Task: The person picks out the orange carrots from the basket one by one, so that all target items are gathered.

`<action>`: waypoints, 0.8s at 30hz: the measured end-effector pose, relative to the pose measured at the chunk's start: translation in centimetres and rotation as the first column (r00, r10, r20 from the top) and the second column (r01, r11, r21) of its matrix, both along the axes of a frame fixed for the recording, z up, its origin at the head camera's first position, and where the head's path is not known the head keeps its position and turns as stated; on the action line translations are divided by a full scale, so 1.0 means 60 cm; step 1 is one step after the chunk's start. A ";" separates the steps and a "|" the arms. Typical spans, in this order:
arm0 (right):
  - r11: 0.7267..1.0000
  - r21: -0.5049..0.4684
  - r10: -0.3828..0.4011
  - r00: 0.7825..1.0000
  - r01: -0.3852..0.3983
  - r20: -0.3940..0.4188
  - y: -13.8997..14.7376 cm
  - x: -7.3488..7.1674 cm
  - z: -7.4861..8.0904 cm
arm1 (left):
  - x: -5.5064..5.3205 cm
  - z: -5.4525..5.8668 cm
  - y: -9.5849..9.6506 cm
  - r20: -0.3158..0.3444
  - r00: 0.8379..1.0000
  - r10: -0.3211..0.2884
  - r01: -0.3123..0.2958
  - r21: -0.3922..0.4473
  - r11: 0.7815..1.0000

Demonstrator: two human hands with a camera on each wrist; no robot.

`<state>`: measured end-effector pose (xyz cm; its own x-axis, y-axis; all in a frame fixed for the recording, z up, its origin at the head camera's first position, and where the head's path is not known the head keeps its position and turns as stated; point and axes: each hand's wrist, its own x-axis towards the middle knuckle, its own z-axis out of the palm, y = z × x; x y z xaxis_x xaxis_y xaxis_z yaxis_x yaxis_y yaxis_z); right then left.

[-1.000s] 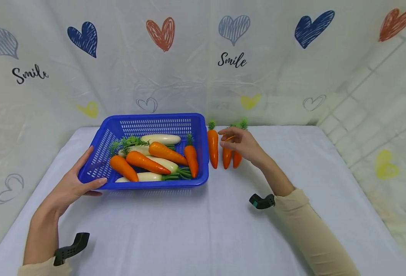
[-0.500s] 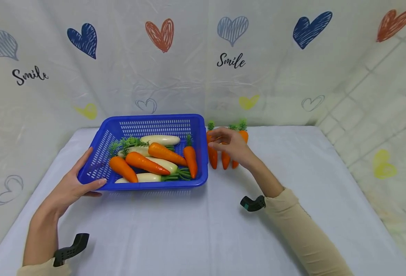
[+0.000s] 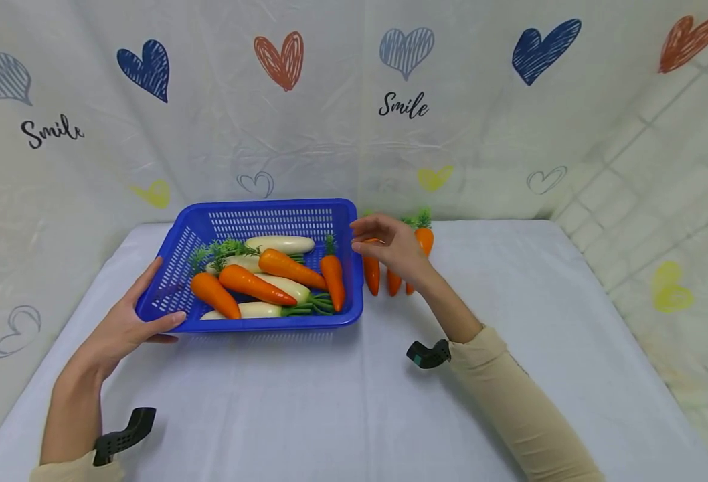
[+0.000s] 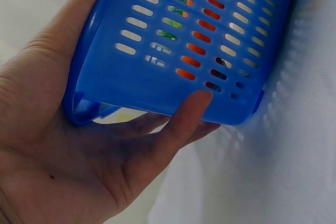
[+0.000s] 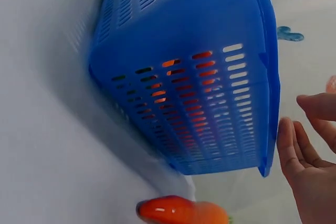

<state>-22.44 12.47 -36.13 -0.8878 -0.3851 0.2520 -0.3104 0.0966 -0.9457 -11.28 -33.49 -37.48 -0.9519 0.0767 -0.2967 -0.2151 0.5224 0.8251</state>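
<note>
My left hand [image 3: 122, 328] grips the blue plastic basket [image 3: 270, 326] at its near left corner, thumb over the rim. In the left wrist view its fingers lie along the slotted wall. Inside the basket are several orange carrots [image 3: 257, 284] and white radishes [image 3: 280, 244] with green stems. My right hand [image 3: 399, 249] hovers at the basket's right rim, fingers loosely bent and holding nothing. In the right wrist view, thumb and fingertips stand apart beside the rim. Below this hand a carrot [image 3: 371, 276] lies against the basket's right side, its top partly hidden.
Two more carrots [image 3: 425, 241] with green tops lie further right, partly covered by the right hand. A white cloth [image 3: 306, 408] covers the table. Behind it hangs a pale curtain [image 3: 330, 120] printed with hearts. Each wrist wears a black camera mount [image 3: 428, 355].
My right hand has moved left, from over the right-hand carrots to the basket's right rim. The left hand and the basket have stayed in place.
</note>
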 end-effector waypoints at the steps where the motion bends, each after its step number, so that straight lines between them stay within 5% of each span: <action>1: 1.000 -0.003 0.006 1.000 -0.006 -0.008 -0.002 0.000 0.001 | 0.000 0.000 0.000 0.001 1.000 0.001 -0.001 0.001 1.000; 24: 0.988 0.104 0.118 0.993 -0.118 0.002 -0.085 0.000 0.029 | -0.003 0.002 -0.004 0.016 1.000 -0.015 0.015 -0.031 0.999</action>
<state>-22.45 7.38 -34.37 -0.8338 -0.5113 0.2085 -0.3292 0.1571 -0.9311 -11.49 -33.73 -37.39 -0.9458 0.0813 -0.3144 -0.2203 0.5506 0.8052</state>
